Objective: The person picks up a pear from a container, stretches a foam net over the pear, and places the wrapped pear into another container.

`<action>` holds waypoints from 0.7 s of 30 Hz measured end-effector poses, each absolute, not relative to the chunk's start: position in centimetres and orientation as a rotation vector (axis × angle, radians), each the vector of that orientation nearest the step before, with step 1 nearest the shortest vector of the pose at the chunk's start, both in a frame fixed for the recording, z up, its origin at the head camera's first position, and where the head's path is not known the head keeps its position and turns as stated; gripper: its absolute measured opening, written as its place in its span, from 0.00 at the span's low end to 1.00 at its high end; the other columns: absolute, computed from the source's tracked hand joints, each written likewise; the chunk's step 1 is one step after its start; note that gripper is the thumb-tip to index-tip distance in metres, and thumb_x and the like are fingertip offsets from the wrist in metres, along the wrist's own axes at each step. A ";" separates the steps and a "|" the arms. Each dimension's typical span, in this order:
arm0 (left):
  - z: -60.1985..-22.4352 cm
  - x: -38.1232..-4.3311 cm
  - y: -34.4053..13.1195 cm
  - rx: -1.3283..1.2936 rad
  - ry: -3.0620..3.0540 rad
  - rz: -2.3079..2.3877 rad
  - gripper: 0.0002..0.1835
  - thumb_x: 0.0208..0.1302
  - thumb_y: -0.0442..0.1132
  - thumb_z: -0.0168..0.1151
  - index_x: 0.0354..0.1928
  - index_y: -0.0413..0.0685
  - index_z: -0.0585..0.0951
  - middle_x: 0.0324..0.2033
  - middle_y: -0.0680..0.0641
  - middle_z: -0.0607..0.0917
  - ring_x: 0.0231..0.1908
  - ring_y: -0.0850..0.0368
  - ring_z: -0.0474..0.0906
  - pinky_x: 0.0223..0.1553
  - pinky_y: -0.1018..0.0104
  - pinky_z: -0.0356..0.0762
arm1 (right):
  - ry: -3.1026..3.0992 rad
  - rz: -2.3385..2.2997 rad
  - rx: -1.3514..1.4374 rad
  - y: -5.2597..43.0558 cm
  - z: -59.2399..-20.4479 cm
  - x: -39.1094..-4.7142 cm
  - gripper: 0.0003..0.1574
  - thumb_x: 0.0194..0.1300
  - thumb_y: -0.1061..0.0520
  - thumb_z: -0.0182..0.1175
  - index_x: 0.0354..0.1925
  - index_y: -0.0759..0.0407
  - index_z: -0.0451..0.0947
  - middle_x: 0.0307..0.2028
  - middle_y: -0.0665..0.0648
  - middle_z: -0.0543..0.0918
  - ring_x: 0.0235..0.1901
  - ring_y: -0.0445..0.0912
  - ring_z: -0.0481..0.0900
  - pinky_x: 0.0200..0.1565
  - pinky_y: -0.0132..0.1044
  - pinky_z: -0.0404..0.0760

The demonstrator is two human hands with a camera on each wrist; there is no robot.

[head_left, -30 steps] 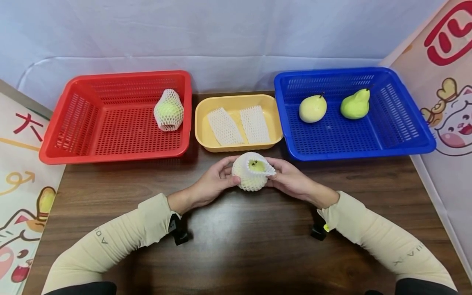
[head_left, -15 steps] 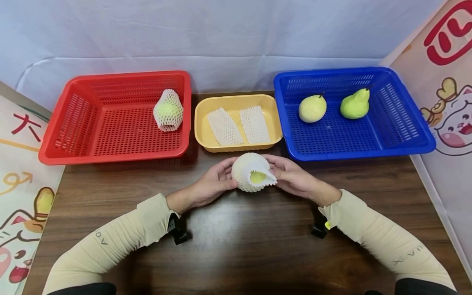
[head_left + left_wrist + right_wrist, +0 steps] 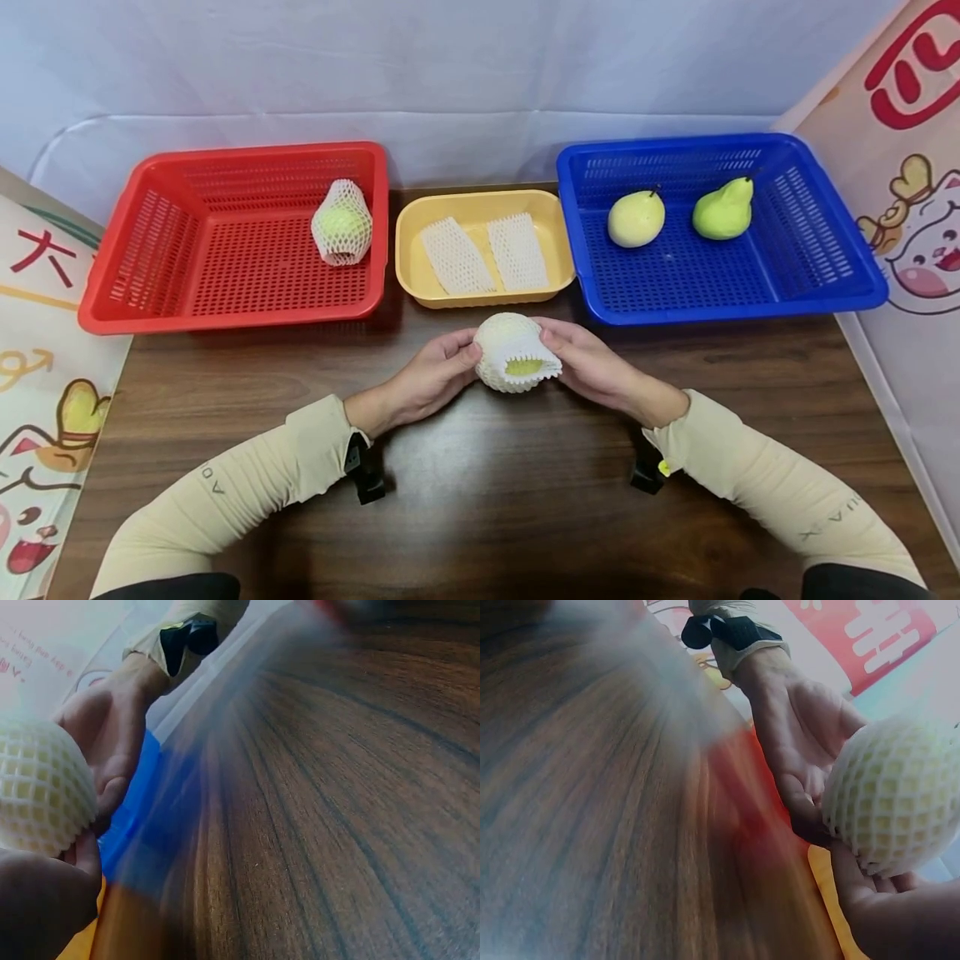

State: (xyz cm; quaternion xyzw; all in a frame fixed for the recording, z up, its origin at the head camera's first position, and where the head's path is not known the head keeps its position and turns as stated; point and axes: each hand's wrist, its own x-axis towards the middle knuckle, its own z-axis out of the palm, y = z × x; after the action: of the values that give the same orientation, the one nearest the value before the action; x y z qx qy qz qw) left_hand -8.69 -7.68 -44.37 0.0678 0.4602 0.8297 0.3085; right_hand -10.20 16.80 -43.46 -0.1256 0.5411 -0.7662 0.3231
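Between my two hands, over the near middle of the table, is a round yellow-green pear in a white foam net. The net's toothed open end faces me and to the right, with a patch of the fruit showing inside. My left hand holds the left side, thumb on the front. My right hand grips the other side, its thumb at the net's edge. In the right wrist view, the mesh is stretched tight round the fruit, and fingers of both hands meet under it.
A red basket at back left holds a netted pear. The yellow tray in the middle has two flat foam nets. Two bare pears sit in the blue basket at back right.
The netted pear has turned in my hands: its stem, visible earlier, is out of sight, and the net's opening has tipped toward me. My right thumb has come up onto the net's edge.
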 end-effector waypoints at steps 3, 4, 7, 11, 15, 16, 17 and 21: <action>-44.4 -8.7 -7.8 0.172 1.203 2.197 0.60 0.57 0.57 0.72 0.72 0.19 0.52 0.67 0.32 0.69 0.57 0.62 0.75 0.68 0.63 0.66 | 1.431 -2.020 -0.301 16.7 -43.4 -10.2 0.44 0.75 0.40 0.55 0.69 0.74 0.61 0.49 0.49 0.82 0.48 0.39 0.79 0.52 0.31 0.78; -44.4 -8.7 -7.8 0.169 1.199 2.201 0.58 0.60 0.56 0.71 0.73 0.19 0.52 0.69 0.30 0.64 0.59 0.61 0.74 0.69 0.62 0.65 | 1.433 -2.022 -0.297 16.6 -43.3 -10.2 0.40 0.75 0.41 0.55 0.67 0.70 0.63 0.49 0.49 0.82 0.48 0.39 0.78 0.51 0.31 0.78; -44.3 -8.7 -7.8 0.157 1.185 2.220 0.52 0.66 0.53 0.66 0.74 0.21 0.51 0.73 0.26 0.57 0.61 0.60 0.72 0.71 0.59 0.62 | 1.443 -2.034 -0.287 16.5 -43.3 -10.2 0.30 0.76 0.44 0.55 0.63 0.63 0.68 0.49 0.51 0.81 0.48 0.40 0.78 0.51 0.31 0.77; -44.3 -8.8 -7.7 0.139 1.181 2.246 0.44 0.73 0.48 0.58 0.74 0.22 0.51 0.74 0.27 0.56 0.62 0.59 0.72 0.71 0.58 0.62 | 1.461 -2.047 -0.246 16.4 -43.2 -10.2 0.37 0.77 0.44 0.53 0.68 0.70 0.63 0.52 0.51 0.79 0.49 0.40 0.77 0.53 0.31 0.77; -44.1 -9.0 -7.5 0.099 1.187 2.281 0.33 0.80 0.41 0.46 0.76 0.26 0.51 0.74 0.29 0.57 0.62 0.59 0.72 0.69 0.62 0.65 | 1.413 -2.062 -0.214 16.3 -43.1 -10.2 0.45 0.76 0.43 0.53 0.71 0.77 0.56 0.53 0.51 0.79 0.52 0.39 0.76 0.56 0.31 0.76; -44.0 -9.1 -7.4 0.090 1.191 2.293 0.32 0.81 0.39 0.43 0.76 0.27 0.51 0.74 0.30 0.58 0.61 0.60 0.72 0.68 0.63 0.67 | 1.391 -2.063 -0.211 16.3 -43.0 -10.2 0.44 0.76 0.42 0.53 0.69 0.76 0.58 0.53 0.51 0.79 0.52 0.40 0.77 0.55 0.32 0.77; -44.0 -9.1 -7.4 0.083 1.192 2.307 0.30 0.81 0.38 0.41 0.76 0.27 0.52 0.74 0.31 0.59 0.61 0.61 0.72 0.67 0.65 0.68 | 1.368 -2.063 -0.214 16.2 -43.0 -10.2 0.42 0.75 0.41 0.54 0.68 0.74 0.61 0.52 0.51 0.79 0.51 0.40 0.77 0.55 0.32 0.77; -44.0 -9.3 -7.3 0.098 1.187 2.338 0.35 0.79 0.43 0.46 0.76 0.28 0.51 0.71 0.35 0.62 0.59 0.62 0.72 0.61 0.69 0.71 | 1.296 -2.078 -0.238 16.2 -43.2 -10.1 0.30 0.73 0.38 0.54 0.56 0.61 0.74 0.49 0.51 0.80 0.49 0.41 0.78 0.54 0.34 0.78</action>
State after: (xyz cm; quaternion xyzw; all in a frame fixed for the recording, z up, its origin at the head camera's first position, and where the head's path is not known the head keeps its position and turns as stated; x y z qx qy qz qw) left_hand -9.31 -7.31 -43.97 0.0360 0.4373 0.8613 0.2561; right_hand -10.12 16.17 -43.15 -0.0912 0.4964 -0.7960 0.3340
